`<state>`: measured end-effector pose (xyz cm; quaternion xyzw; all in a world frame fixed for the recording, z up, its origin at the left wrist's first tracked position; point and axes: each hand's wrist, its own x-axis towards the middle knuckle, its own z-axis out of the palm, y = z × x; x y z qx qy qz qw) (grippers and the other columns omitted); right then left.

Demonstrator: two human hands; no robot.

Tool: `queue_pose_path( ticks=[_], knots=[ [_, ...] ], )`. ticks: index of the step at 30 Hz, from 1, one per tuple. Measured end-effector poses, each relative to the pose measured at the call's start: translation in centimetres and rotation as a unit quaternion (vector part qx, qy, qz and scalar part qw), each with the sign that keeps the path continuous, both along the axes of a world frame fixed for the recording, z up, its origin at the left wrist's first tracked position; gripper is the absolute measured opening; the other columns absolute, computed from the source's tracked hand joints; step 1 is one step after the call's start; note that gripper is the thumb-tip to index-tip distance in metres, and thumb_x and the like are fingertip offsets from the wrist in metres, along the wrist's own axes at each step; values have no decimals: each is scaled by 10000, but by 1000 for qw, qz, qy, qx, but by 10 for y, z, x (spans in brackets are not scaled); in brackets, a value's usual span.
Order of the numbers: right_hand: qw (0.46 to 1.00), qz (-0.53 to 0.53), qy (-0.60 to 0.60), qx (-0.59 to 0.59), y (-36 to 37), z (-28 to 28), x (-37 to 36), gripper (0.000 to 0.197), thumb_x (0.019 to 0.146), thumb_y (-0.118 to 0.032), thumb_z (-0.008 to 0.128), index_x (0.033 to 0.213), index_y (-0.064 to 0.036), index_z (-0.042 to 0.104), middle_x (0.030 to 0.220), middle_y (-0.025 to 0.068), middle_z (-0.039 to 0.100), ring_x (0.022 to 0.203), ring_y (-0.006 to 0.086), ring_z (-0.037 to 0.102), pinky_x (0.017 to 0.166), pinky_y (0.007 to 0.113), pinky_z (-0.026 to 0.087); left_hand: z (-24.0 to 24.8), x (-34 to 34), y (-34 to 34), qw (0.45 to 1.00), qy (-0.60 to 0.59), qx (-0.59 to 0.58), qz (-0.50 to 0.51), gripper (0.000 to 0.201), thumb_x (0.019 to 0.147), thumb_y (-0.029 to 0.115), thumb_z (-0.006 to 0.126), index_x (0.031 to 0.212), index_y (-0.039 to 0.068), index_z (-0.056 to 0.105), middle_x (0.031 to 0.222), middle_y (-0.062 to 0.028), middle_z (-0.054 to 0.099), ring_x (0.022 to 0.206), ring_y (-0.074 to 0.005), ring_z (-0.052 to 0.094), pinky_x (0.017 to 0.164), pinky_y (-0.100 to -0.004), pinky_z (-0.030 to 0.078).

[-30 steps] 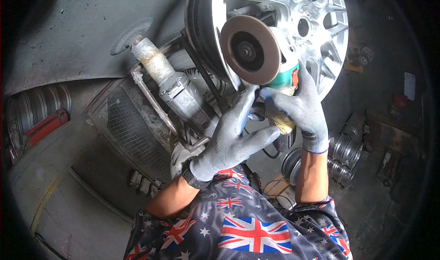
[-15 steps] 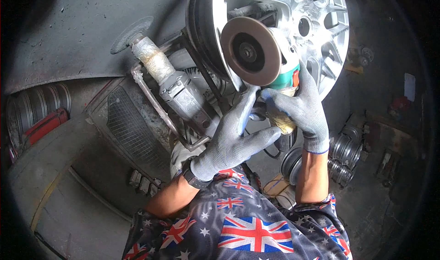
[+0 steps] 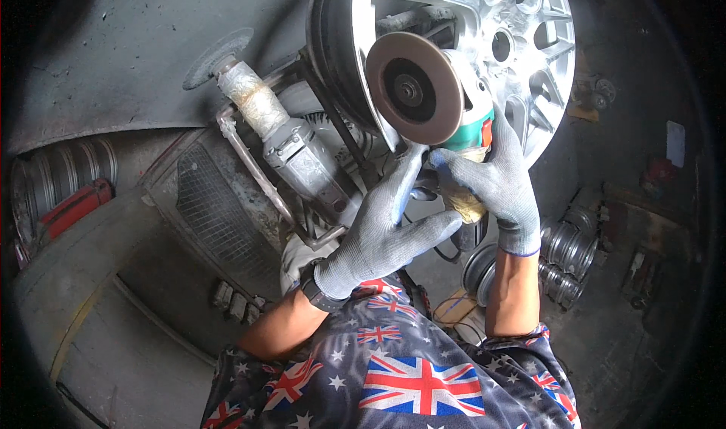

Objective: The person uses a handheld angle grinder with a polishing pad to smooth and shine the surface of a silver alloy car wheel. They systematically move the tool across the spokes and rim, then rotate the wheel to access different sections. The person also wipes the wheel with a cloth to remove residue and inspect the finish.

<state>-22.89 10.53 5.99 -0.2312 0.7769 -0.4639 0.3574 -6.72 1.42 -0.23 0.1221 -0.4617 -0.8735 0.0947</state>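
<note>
My gloved right hand (image 3: 495, 183) is closed around an angle grinder (image 3: 475, 130) with a green and white body and yellowish wrapping on its grip. Its flat brown disc (image 3: 416, 89) faces up toward me. Behind the grinder stands a silver alloy wheel (image 3: 518, 21), which the disc and tool head partly cover. My gloved left hand (image 3: 382, 221) is below the disc with fingers stretched upward and thumb spread toward the wrapped grip. Its fingertips are near the wheel's lower edge; whether they touch it I cannot tell. A dark knob-like part (image 3: 425, 185) shows between thumb and forefinger.
Left of the wheel, a grey motor (image 3: 314, 168) with a wrapped shaft sits in a bent pipe frame (image 3: 253, 164). More wheels (image 3: 571, 247) lie on the floor at right. A red object (image 3: 76, 208) rests by stacked rims (image 3: 64, 168) at far left.
The grinder and its disc have shifted very slightly right and down. My right forearm has moved a touch left. My left hand has hardly moved.
</note>
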Motion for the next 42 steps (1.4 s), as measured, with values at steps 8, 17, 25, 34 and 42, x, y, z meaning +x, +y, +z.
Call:
queue_pose_path(
  ticks=[8, 17, 25, 34, 42],
  knots=[
    [1000, -15, 8, -11, 4, -5, 0, 843, 747, -132, 889, 1452, -13, 443, 1248, 107, 652, 1102, 169, 641, 961, 340, 538, 0, 1, -2, 1000, -5, -14, -16, 988, 889, 252, 790, 1608, -45, 181, 1577, -244, 353, 1425, -283, 418, 1158, -392, 369],
    [1000, -12, 5, 18, 1, 1, 2, 848, 751, -143, 882, 1461, -15, 436, 1262, 115, 651, 1113, 174, 639, 963, 338, 534, 1, 0, -2, 1000, -2, -6, -13, 983, 894, 255, 788, 1605, -50, 182, 1579, -245, 353, 1442, -287, 401, 1168, -396, 353],
    [1000, -14, -3, 10, 4, -3, 1, 894, 746, -165, 906, 1482, -21, 418, 1268, 120, 652, 1115, 180, 641, 970, 343, 538, -2, 0, -1, 1000, 3, -12, -9, 980, 897, 270, 785, 1606, -45, 185, 1577, -250, 355, 1440, -289, 405, 1166, -400, 359],
    [1000, -4, -2, 11, 2, 1, 0, 852, 754, -130, 886, 1466, -17, 431, 1260, 113, 648, 1111, 178, 640, 961, 341, 540, 1, 1, -1, 1000, -6, -8, -8, 973, 893, 251, 786, 1601, -54, 193, 1570, -242, 362, 1454, -287, 380, 1185, -403, 328],
    [1000, -11, 10, -15, 2, -3, 1, 815, 762, -153, 893, 1438, -11, 461, 1235, 103, 659, 1090, 167, 643, 954, 337, 541, -3, 0, 1, 1000, 15, -14, 15, 980, 896, 262, 791, 1601, -58, 190, 1530, -228, 413, 1328, -257, 510, 1095, -379, 438]
  ],
)
